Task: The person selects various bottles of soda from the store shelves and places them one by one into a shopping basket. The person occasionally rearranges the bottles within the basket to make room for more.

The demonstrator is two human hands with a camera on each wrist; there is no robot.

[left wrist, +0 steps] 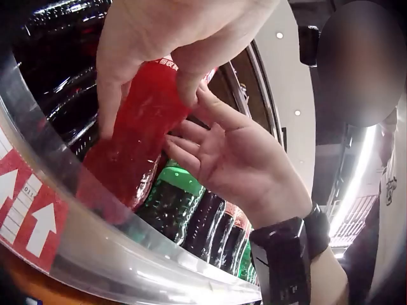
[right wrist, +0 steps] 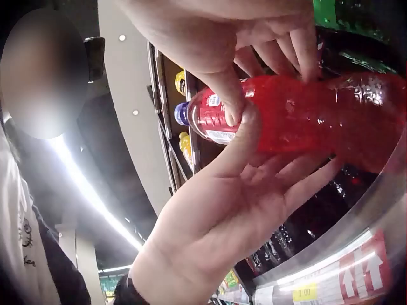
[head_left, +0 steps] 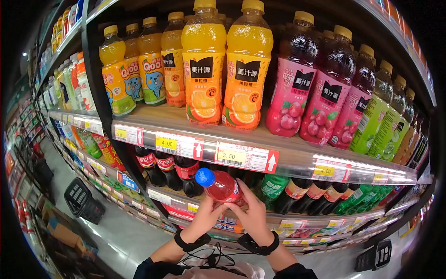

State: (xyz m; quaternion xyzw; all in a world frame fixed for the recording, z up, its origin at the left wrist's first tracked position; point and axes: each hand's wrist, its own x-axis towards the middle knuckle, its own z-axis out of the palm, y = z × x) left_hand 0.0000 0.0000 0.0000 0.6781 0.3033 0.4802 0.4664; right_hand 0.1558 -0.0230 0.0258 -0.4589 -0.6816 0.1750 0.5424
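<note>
The left hand (head_left: 204, 217) and right hand (head_left: 253, 215) are both gripping a red bottle (head_left: 224, 187), which is tilting, cap leftward, below the price rail (head_left: 241, 157), before dark bottles (head_left: 162, 165).

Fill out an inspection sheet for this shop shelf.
Surface: grey metal shelf with price tags, stocked with bottles.
Job's things: red plastic drink bottle with a blue cap, tilted, held before the lower shelf.
Clutter: brown cardboard boxes on the floor.
Hands: left hand and right hand both grip the bottle.
Cables: thin black cable at the chest.
Surroundings: orange juice bottles above; black shopping basket in the aisle.
</note>
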